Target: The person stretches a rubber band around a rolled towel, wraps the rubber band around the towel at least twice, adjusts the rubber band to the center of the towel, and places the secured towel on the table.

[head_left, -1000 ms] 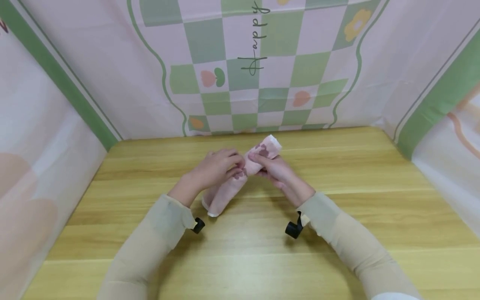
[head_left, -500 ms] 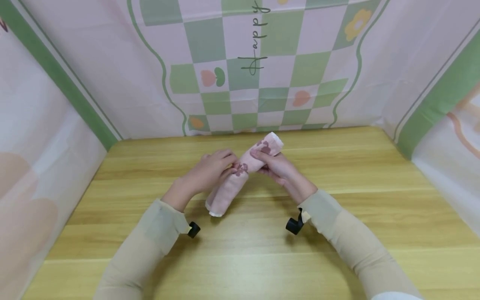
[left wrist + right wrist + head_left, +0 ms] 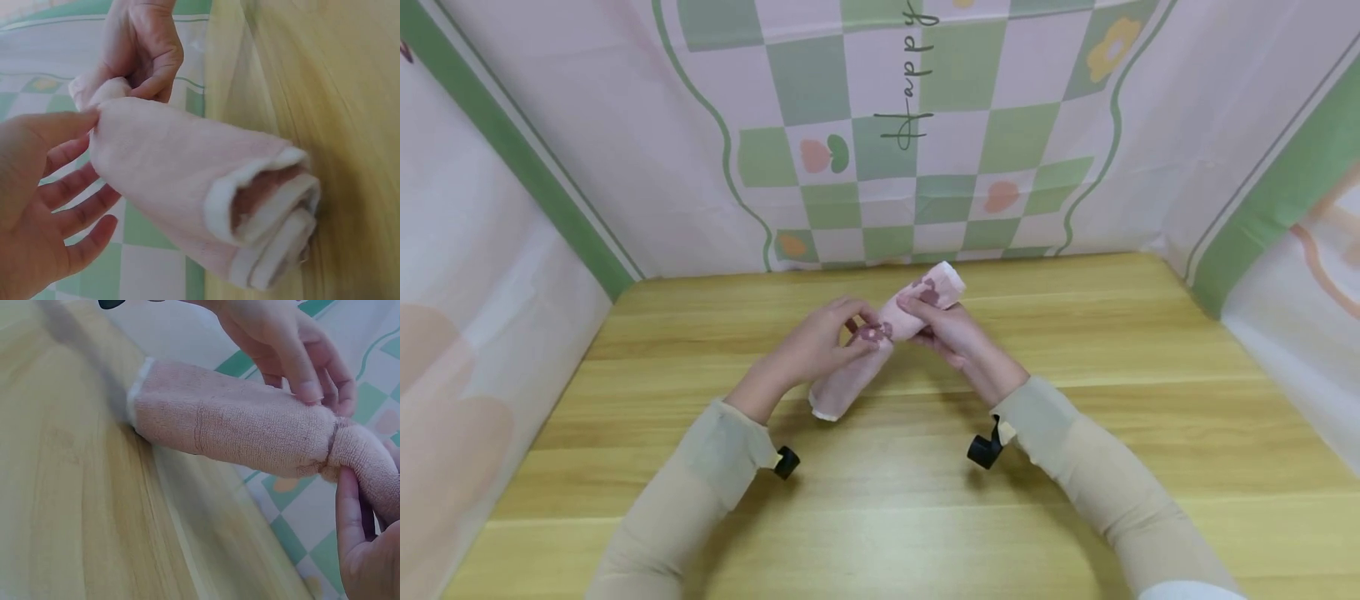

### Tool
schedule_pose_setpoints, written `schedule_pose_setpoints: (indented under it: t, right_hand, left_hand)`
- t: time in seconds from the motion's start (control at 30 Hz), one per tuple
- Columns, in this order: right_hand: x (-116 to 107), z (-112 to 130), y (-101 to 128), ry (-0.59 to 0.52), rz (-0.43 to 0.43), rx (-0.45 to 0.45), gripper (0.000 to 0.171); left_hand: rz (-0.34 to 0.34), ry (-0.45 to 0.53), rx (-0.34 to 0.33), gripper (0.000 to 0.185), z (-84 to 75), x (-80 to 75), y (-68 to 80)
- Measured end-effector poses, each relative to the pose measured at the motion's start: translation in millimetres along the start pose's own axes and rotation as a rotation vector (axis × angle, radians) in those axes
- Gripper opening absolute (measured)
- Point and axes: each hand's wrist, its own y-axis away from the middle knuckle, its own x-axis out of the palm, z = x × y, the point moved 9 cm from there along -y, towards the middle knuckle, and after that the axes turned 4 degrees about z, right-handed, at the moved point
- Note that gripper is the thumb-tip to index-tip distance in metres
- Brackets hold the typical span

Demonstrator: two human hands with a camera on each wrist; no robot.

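A pink towel (image 3: 852, 379) with white edging and dark pink flower prints is rolled into a tube, slanting up to the right above the table. Its middle is drawn in to a narrow waist, plain in the right wrist view of the towel (image 3: 231, 425). My left hand (image 3: 812, 342) pinches it at this waist between thumb and fingertips; in the left wrist view that hand's (image 3: 37, 200) other fingers spread beneath. Farther up, my right hand (image 3: 953, 332) grips the upper half, thumb on top. Layered folds show at the towel's lower end (image 3: 269, 219).
A wooden table (image 3: 880, 517) lies under both hands. Behind it hangs a cloth backdrop (image 3: 887, 200) with green and white checks, and cloth walls rise on either side. Small black wrist cameras (image 3: 985, 451) stick out from both sleeves.
The towel has turned a little in my hands, and its lower end has risen slightly. My left thumb and fingers have shifted at the waist, showing more of the flower print. The right hand keeps its grip.
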Motion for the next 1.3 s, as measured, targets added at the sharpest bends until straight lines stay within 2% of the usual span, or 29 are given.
schedule_pose_setpoints:
  t: [0.2,0.37,0.5,0.77,1.03,1.17,1.3]
  right_hand:
    - [-1,-1,2,-0.018,-0.006,0.011,0.005]
    - [0,0,3,-0.061,-0.003,0.011,0.005]
    - [-2,0,4,-0.092,-0.003,0.017,0.005]
    - [-6,-2,7,-0.080,0.023,0.054,0.008]
    - [-25,-2,11,-0.047,-0.041,0.104,0.011]
    - [-33,2,12,-0.051,-0.020,0.097,0.008]
    - [-41,6,13,0.010,0.015,0.079,0.011]
  left_hand:
    - [0.154,0.099,-0.134,0.070,20.4,10.9,3.3]
    - [0.257,0.150,-0.204,0.082,33.7,17.6,7.1]
    - [0.307,0.144,-0.222,0.084,39.1,20.3,11.4]
    - [0.314,0.105,-0.167,0.074,39.8,15.1,14.5]
    - [0.287,0.072,-0.151,0.069,44.8,7.4,18.8]
    - [0.271,0.069,-0.142,0.063,45.2,3.6,20.8]
    - [0.249,0.070,-0.136,0.058,45.8,-1.3,22.4]
